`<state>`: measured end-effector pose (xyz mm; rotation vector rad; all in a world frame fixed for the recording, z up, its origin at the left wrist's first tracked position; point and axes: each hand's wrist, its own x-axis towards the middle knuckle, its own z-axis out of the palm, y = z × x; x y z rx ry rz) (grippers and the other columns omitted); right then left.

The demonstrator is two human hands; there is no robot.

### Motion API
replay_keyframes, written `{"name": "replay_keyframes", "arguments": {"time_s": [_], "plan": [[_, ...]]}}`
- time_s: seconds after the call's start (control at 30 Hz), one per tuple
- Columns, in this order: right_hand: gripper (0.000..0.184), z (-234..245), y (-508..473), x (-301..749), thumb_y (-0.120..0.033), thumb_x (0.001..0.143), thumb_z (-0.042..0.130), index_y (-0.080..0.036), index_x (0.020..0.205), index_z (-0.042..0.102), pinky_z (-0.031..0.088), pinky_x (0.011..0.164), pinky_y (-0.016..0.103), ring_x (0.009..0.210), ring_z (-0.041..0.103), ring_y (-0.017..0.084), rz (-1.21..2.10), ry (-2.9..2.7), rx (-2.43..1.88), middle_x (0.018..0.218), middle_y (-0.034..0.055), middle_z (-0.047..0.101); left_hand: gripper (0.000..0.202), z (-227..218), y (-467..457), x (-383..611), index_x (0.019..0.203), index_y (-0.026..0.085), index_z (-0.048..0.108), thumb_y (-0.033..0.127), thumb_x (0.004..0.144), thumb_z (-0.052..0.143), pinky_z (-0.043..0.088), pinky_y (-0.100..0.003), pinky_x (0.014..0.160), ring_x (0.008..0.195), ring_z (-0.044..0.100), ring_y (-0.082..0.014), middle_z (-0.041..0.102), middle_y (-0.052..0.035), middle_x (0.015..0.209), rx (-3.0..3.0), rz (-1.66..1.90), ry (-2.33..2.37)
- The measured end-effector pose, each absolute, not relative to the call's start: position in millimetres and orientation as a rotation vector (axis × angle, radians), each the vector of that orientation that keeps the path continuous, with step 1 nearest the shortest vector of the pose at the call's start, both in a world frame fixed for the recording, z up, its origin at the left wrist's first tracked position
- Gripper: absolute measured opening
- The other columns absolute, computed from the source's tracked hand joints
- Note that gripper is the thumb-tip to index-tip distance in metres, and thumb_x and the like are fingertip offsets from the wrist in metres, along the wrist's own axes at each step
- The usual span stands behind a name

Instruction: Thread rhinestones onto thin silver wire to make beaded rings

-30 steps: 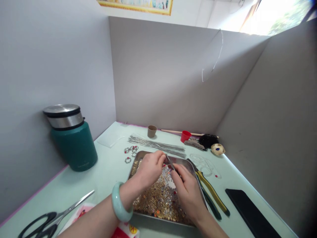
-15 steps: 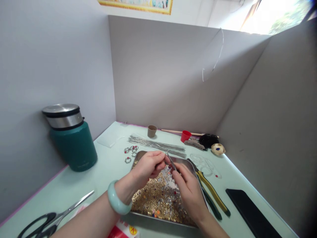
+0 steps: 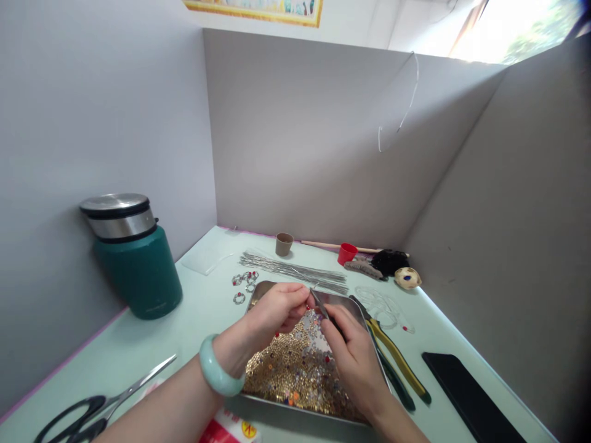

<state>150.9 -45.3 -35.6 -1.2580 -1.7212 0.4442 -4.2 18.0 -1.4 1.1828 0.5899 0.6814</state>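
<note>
One left hand (image 3: pixel 276 312) pinches something too small to tell; the right hand (image 3: pixel 353 354) clamps a slim grey metal tool (image 3: pixel 319 303) above a rectangular silver metal tray (image 3: pixel 349 304).

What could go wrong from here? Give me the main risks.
1. The tool in the right hand has its tip close to the fingertips of the left hand, so a slip might nip them.
2. Both hands work over a tray of loose beads; anything small dropped there could be hard to find.
3. The scissors lie beside the left forearm, which might knock them.
</note>
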Motion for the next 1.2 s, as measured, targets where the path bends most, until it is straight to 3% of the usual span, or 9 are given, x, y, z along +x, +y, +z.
{"name": "replay_keyframes", "arguments": {"time_s": [0.23, 0.47, 0.63, 1.2], "plan": [[0.024, -35.1, -46.9, 150.7, -0.023, 0.090, 0.042, -0.021, 0.108, 0.058, 0.041, 0.079, 0.028, 0.089, 0.054, 0.018, 0.450, -1.725, -1.260, 0.093, 0.0038, 0.057, 0.027, -0.9, 18.5, -1.6, 0.069, 0.018, 0.049, 0.037, 0.086, 0.042, 0.011, -0.022, 0.039, 0.041, 0.016, -0.0071, 0.024, 0.0084, 0.047, 1.414, 0.727, 0.741], [0.021, -35.7, -45.0, 153.4, -0.025, 0.091, 0.041, -0.019, 0.103, 0.057, 0.041, 0.081, 0.029, 0.092, 0.053, 0.019, 0.454, -1.725, -1.281, 0.096, 0.0054, 0.057, 0.027, 3.1, 15.4, -0.3, 0.069, 0.018, 0.054, 0.029, 0.087, 0.039, 0.031, -0.025, 0.052, 0.054, 0.041, -0.0119, 0.046, 0.0019, 0.058, 1.937, 0.839, 0.988], [0.022, -36.1, -44.2, 154.0, -0.024, 0.091, 0.041, -0.020, 0.105, 0.057, 0.040, 0.083, 0.029, 0.093, 0.052, 0.019, 0.446, -1.746, -1.271, 0.096, 0.0050, 0.056, 0.026, -1.0, 14.7, 1.2, 0.070, 0.019, 0.053, 0.025, 0.089, 0.037, 0.031, -0.027, 0.056, 0.058, 0.045, -0.0136, 0.052, 0.0008, 0.060, 2.231, 0.893, 1.092], [0.024, -37.0, -48.6, 152.0, -0.022, 0.090, 0.041, -0.019, 0.104, 0.060, 0.041, 0.073, 0.029, 0.084, 0.055, 0.019, 0.340, -1.751, -1.317, 0.087, 0.0046, 0.058, 0.023, -6.6, 3.9, 6.6, 0.077, 0.018, 0.051, 0.022, 0.090, 0.032, 0.032, -0.028, 0.052, 0.057, 0.054, -0.0174, 0.061, -0.0046, 0.066, 2.671, 0.855, 1.416]]}}
